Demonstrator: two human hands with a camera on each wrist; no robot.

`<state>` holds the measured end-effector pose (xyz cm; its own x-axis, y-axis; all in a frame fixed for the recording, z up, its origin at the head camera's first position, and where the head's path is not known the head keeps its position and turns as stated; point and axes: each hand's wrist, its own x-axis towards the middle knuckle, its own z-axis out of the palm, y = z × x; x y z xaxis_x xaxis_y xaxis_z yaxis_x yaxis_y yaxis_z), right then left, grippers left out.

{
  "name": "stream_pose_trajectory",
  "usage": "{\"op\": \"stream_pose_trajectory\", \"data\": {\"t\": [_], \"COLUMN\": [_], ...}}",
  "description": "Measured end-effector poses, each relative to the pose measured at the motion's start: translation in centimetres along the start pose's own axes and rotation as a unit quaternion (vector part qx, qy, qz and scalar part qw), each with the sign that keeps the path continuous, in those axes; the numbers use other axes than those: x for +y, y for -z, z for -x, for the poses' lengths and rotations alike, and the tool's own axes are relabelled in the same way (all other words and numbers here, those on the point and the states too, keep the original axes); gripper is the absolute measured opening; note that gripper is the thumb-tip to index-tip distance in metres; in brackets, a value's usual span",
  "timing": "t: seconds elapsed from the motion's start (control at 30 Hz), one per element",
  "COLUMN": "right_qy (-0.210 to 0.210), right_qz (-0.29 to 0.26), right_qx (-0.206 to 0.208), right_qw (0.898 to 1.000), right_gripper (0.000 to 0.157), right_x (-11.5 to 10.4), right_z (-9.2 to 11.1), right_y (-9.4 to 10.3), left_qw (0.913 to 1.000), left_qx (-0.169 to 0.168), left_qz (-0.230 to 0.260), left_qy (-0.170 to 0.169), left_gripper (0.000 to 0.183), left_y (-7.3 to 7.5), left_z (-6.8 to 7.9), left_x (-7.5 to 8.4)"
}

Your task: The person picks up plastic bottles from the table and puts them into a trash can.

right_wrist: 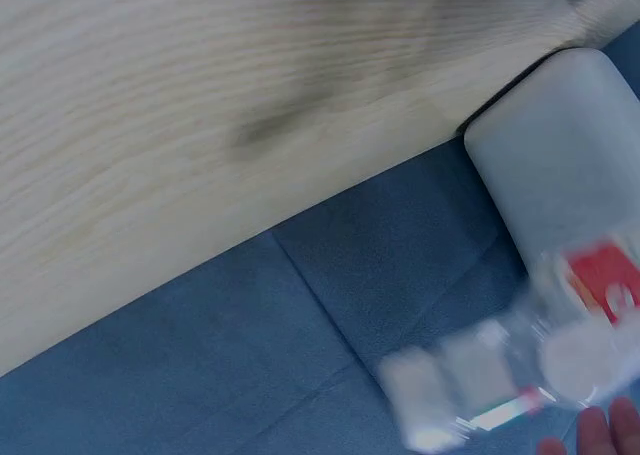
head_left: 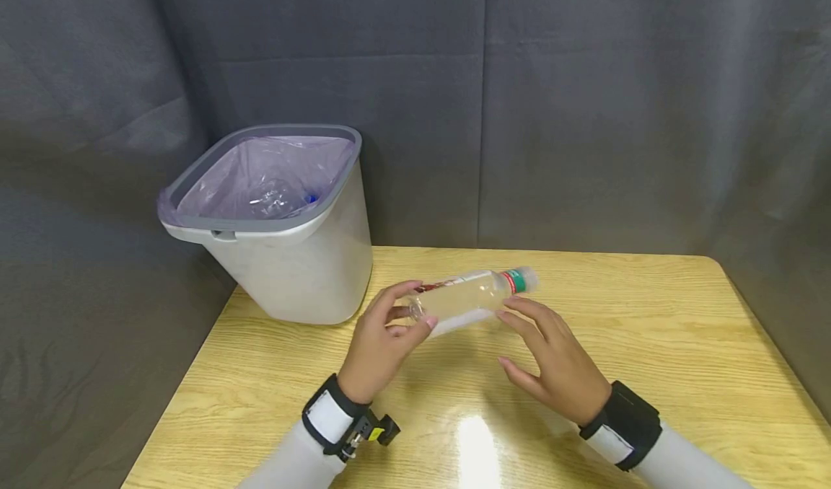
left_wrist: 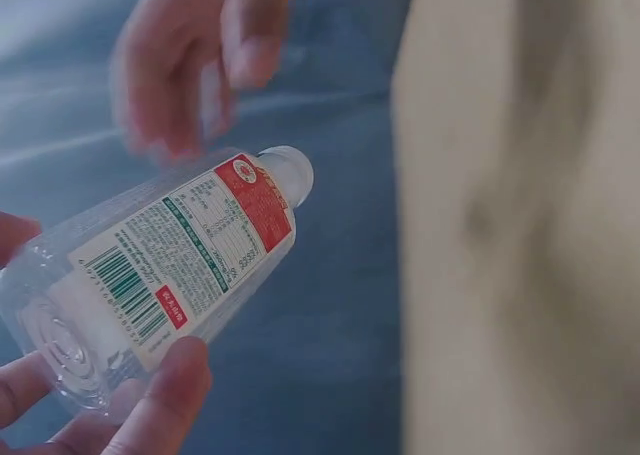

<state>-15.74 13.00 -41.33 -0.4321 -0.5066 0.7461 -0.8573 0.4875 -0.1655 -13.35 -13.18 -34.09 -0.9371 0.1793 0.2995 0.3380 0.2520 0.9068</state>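
A clear plastic bottle is held above the table, tilted, with its capped end toward the right. It has a printed label with a barcode, and a green and red band near the neck. My left hand grips the bottle's base between thumb and fingers. Beside the neck end is my right hand, its fingers spread and slightly bent, with nothing held. Whether its fingertips touch the bottle I cannot tell. In the right wrist view the bottle looks blurred.
At the back left of the wooden table stands a light grey bin lined with a purplish bag. Inside it lies a clear plastic bottle near something blue. Dark curtains hang behind and at the sides.
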Motion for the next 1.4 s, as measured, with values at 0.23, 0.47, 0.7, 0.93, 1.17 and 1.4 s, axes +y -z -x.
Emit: {"op": "stream_pose_trajectory", "data": {"t": [0.23,0.47,0.7,0.93,1.17,1.4], "right_qy": [-0.027,-0.062,-0.086,-0.104,-0.101,-0.093], "right_qz": [0.004,0.002,-0.004,-0.007,-0.012,-0.010], "right_qx": [-0.013,-0.038,-0.059,-0.074,-0.067,-0.058], "right_qw": [1.000,0.997,0.995,0.992,0.993,0.994], "right_gripper": [0.054,0.044,0.038,0.039,0.036,0.031], "right_x": [0.5,0.8,1.0,1.1,1.3,1.6], "right_z": [1.2,2.8,3.8,4.5,4.8,5.1], "right_y": [0.1,-0.5,-0.8,-0.8,-0.9,-1.0], "left_qw": [0.9891,0.9642,0.9406,0.9420,0.9286,0.9175], "left_qx": [0.088,0.177,0.256,0.314,0.352,0.344], "left_qz": [0.016,0.078,0.057,0.030,-0.116,-0.198], "left_qy": [-0.117,-0.181,-0.215,-0.116,0.015,0.034], "left_gripper": [0.052,0.051,0.051,0.053,0.055,0.055], "left_y": [5.1,10.9,16.8,21.2,24.4,24.2], "left_z": [-2.0,-3.8,-5.6,-7.0,-7.4,-7.3], "left_x": [2.0,5.1,6.9,5.8,4.3,3.5]}}
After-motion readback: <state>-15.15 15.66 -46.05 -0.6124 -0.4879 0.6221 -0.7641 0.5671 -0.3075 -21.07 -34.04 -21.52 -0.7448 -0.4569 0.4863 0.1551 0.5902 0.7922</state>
